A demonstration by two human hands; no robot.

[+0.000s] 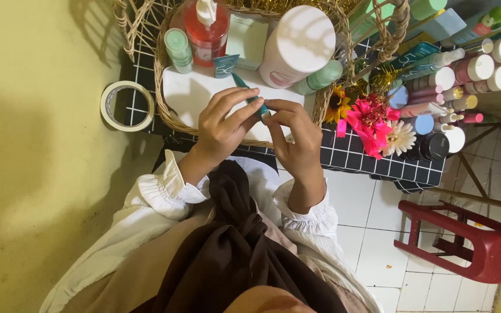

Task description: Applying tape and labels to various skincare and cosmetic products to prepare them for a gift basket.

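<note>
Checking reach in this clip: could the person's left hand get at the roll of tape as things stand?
Probably yes, once it lets go. The left hand is busy holding a small teal tube together with the right hand. The roll of tape lies in the open just left of the wicker basket, nothing covering it.

Mid-frame, the left hand [222,123] and right hand [294,134] pinch a slim teal plastic tube [249,95] together above the woven wicker basket [169,116].
</note>
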